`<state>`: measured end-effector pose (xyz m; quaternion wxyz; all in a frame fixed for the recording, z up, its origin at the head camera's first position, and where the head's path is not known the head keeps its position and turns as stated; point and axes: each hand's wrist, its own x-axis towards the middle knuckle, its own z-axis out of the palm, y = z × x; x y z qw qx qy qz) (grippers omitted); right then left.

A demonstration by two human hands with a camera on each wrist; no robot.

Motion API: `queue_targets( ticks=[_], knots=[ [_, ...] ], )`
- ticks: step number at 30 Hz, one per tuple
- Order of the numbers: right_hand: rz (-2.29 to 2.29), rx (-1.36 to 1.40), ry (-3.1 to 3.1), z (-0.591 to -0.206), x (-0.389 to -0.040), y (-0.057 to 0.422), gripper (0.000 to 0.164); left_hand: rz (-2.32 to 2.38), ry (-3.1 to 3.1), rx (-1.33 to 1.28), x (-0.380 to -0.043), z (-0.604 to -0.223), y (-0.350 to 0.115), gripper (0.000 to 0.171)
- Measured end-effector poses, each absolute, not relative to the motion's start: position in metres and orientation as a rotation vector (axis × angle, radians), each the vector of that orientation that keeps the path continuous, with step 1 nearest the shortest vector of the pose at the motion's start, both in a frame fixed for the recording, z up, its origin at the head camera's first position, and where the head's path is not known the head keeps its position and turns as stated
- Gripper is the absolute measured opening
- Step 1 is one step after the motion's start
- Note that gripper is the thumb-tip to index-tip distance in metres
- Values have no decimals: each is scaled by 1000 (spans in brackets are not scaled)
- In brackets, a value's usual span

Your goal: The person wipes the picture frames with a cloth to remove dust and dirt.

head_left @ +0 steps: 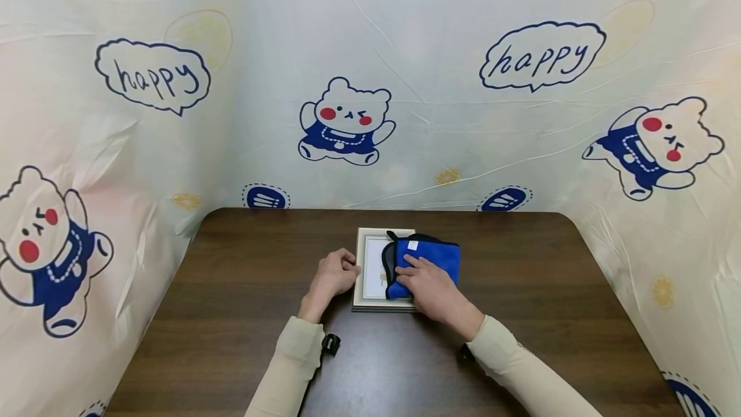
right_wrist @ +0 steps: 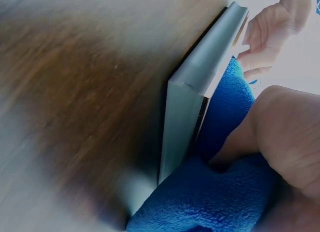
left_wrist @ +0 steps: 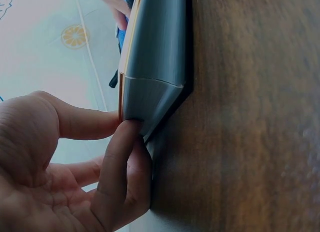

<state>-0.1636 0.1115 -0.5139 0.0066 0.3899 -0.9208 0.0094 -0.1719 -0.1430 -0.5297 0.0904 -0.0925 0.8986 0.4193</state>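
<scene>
A light-coloured picture frame point(head_left: 361, 256) with a deep grey side lies flat on the table, its face up. Over its right part is spread a blue fleece cloth point(head_left: 442, 255) with black edging and a small white label. My left hand point(head_left: 331, 277) pinches the frame's left edge; in the left wrist view the thumb is at the face's rim and curled fingers point(left_wrist: 117, 162) touch the side. My right hand point(head_left: 433, 289) presses on the cloth with fingers spread and fairly straight. In the right wrist view the cloth point(right_wrist: 210, 197) hangs over the frame's side and hides most of those fingers.
The dark wooden table point(head_left: 243, 295) extends around the frame on all sides. Behind and beside it hangs a pale curtain point(head_left: 428, 140) printed with bears and lettering. A black band point(head_left: 330, 344) sits at the left wrist.
</scene>
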Motion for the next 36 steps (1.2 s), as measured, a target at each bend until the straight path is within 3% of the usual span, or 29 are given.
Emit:
queue_targets(
  ticks=[7,19,26,36],
  knots=[
    [149,1211,-2791,-518,-168,121,34,1259,2653,-293,-171,-528,-143,17],
    [480,1182,-2701,-517,-182,145,44,1265,2661,-289,-171,-529,-142,16],
    [1121,953,-2680,-505,-182,154,52,1260,2664,-299,-171,-528,-143,16],
    [1410,688,-2636,-495,-173,134,53,1249,2658,-305,-172,-529,-142,16]
  ],
)
